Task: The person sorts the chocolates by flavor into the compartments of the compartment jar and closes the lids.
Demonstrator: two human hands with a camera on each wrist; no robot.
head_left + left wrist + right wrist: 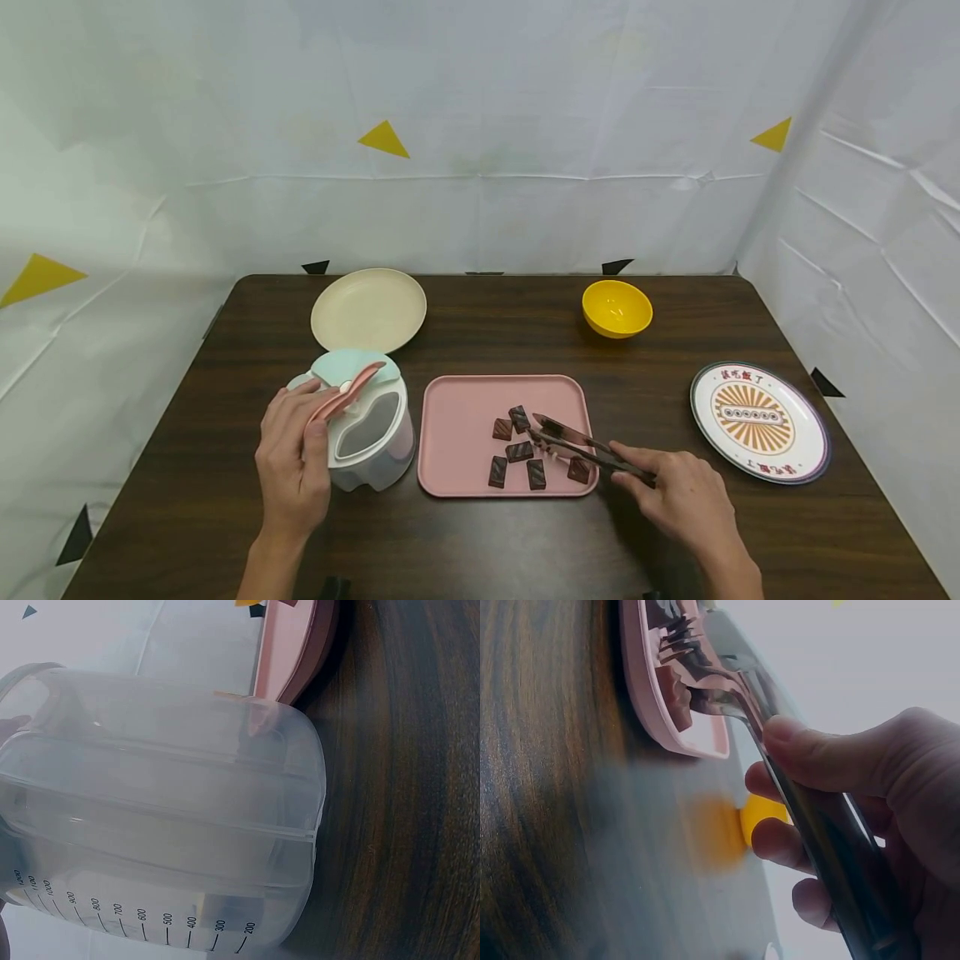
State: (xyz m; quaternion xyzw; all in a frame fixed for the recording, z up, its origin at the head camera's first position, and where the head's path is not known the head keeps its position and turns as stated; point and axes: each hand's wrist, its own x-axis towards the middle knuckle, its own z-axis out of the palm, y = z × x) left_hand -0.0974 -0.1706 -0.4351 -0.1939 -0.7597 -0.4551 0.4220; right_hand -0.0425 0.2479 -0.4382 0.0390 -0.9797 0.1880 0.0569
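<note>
My left hand pinches the pink handle on the lid of a storage canister. The lid is mint and white with a clear window; the translucent body shows measuring marks in the left wrist view. My right hand grips dark metal food tongs by their rear part, thumb on top. Their arms are spread, and the tips reach over a pink tray. Several dark chocolate pieces lie on the tray around the tips. In the right wrist view the tongs' ends show fork-like tines.
A cream plate lies behind the canister, close to it. The yellow bowl stands at the back right of the brown table. A white patterned plate lies at the right. White sheeting borders the table's back and sides.
</note>
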